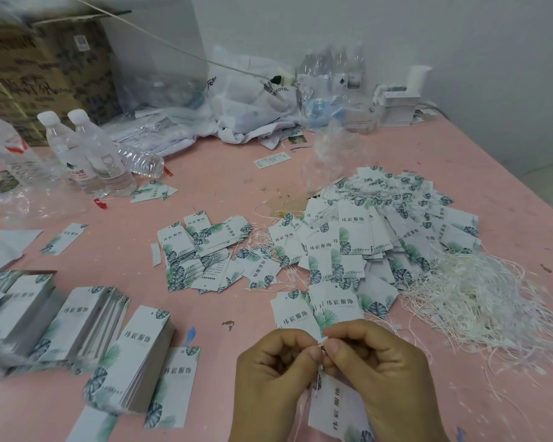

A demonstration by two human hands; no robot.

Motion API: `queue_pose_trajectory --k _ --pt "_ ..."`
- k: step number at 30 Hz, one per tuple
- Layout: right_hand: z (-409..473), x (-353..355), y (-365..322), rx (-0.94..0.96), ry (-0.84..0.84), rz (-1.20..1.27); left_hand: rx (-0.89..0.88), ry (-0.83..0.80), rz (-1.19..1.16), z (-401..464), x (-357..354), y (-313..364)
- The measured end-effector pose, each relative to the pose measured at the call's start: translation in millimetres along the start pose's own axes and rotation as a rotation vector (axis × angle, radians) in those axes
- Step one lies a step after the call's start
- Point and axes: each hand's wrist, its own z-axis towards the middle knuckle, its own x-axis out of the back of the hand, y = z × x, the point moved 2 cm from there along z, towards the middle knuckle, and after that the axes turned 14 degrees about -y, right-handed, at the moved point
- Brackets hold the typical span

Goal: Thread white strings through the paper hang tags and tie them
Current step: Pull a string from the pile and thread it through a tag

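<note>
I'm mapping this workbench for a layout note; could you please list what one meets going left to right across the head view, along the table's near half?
Neat stacks of hang tags → left hand → right hand, both pinching a white string above a hang tag → loose bundle of white strings.

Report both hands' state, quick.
Left hand: pinching the string above the tag.
Right hand: pinching the same string end, fingers curled.
</note>
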Motion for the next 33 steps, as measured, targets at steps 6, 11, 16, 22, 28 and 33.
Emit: queue_pose_trajectory --k 6,11,16,22,28,33 --pt "1 2 5 0.009 -0.017 -0.059 -0.001 -0.005 0.004 0 0 0" --pt "4 2 5 0.011 -0.037 -0.091 -0.011 -0.019 0.016 -1 1 0" --pt "9 7 2 -0.104 -0.114 0.051 -0.021 -0.034 0.031 -1 2 -3" --pt "11 10 0 -0.183 -0.192 0.136 -0.045 -0.062 0.041 0 2 -3" --pt "11 20 4 -0.118 -0.283 -0.152 0.001 -0.019 -0.232 5 11 -3" --pt "6 7 15 -0.166 -0.602 -0.357 0.026 -0.134 -0.556 8 13 2"
